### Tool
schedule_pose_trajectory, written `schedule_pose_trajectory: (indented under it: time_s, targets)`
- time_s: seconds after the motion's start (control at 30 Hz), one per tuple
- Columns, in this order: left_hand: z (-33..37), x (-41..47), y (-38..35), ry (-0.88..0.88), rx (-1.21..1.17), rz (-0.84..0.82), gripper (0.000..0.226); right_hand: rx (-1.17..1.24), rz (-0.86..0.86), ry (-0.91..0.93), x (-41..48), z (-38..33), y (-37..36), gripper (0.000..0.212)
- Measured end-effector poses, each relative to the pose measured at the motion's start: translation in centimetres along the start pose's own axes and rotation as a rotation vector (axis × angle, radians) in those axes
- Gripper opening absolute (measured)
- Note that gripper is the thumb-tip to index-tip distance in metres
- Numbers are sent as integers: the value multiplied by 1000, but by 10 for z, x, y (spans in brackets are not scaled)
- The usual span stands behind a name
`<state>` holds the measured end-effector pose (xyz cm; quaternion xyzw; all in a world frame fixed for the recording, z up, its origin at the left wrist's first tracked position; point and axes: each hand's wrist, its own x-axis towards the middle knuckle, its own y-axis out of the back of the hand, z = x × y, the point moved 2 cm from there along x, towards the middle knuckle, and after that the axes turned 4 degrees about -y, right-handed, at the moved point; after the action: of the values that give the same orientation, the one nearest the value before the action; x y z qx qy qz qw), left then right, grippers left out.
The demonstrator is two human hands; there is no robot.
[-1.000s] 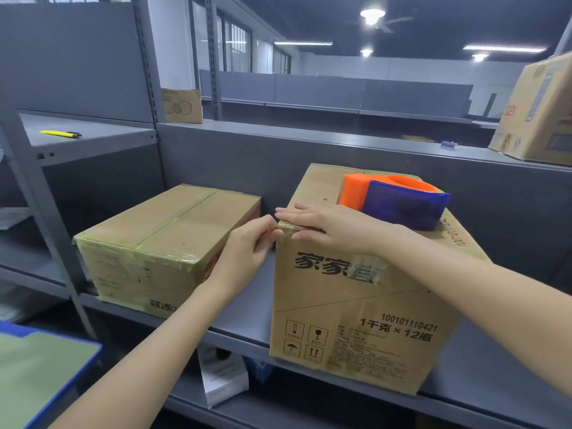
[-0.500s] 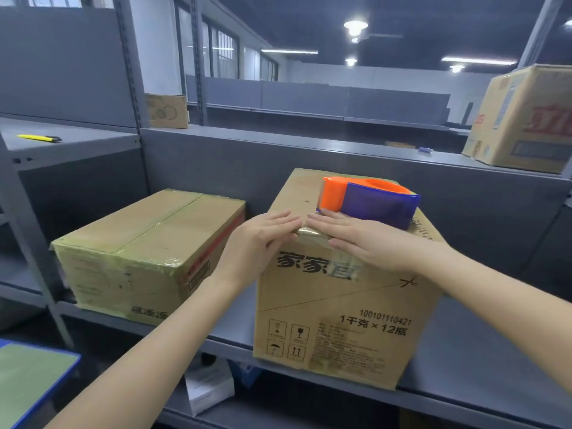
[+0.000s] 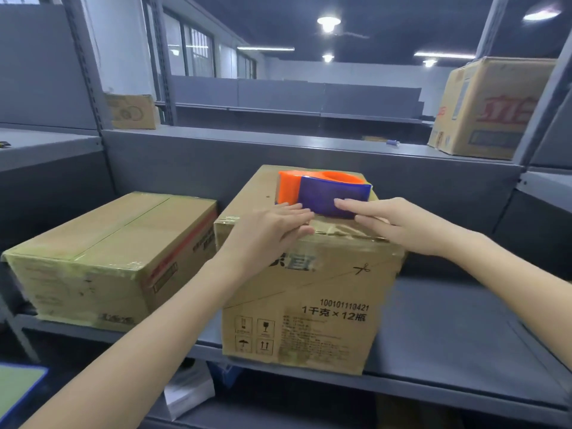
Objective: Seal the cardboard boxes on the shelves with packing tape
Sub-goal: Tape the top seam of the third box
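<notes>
The box [image 3: 309, 308] stands at the front edge of the shelf [image 3: 448, 342]. The left hand [image 3: 269, 232], fingers straight and together, presses the tape strip [image 3: 346, 235] onto the box's top front edge. The right hand [image 3: 402, 226], fingers extended, touches the tape dispenser [image 3: 325, 193] resting farther back on the box. Risk: uneven pressure may leave wrinkles, and a nudge may slide the dispenser off.

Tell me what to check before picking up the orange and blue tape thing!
1. Tape dispenser within reach, on top of the box: ok.
2. Left hand empty, flat on the box's front edge: ok.
3. Right hand empty, straight fingers touching the dispenser: ok.
4. Tape strip along the front edge smooth: not ok, it looks wrinkled.
5. Box resting on the shelf: ok, though close to its front edge.
</notes>
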<state>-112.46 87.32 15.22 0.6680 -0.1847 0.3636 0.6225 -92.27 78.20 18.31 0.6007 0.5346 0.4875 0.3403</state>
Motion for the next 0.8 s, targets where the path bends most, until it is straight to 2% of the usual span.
schedule_pose_trajectory:
  time_s: [0.1, 0.2, 0.3, 0.37, 0.47, 0.6, 0.8]
  targets:
    - [15, 21, -21, -26, -47, -61, 36, 65, 52, -73, -19, 25, 10, 39]
    - [26, 24, -37, -181, 102, -79, 31, 73, 1, -72, -33, 38, 2, 40]
    - [25, 23, -47, -249, 190, -21, 28, 120, 4, -75, -40, 50, -3, 40]
    - [25, 25, -48, -260, 173, -12, 27, 164, 13, -71, -43, 57, -1, 41]
    - [37, 31, -51, -219, 79, -98, 36, 213, -15, -42, -47, 67, -1, 47]
    - [61, 50, -62, -167, -61, -138, 33, 216, -16, -1, -48, 77, -6, 47]
    - [82, 64, -67, -250, 92, -95, 31, 199, 104, 108, -47, 85, -13, 42]
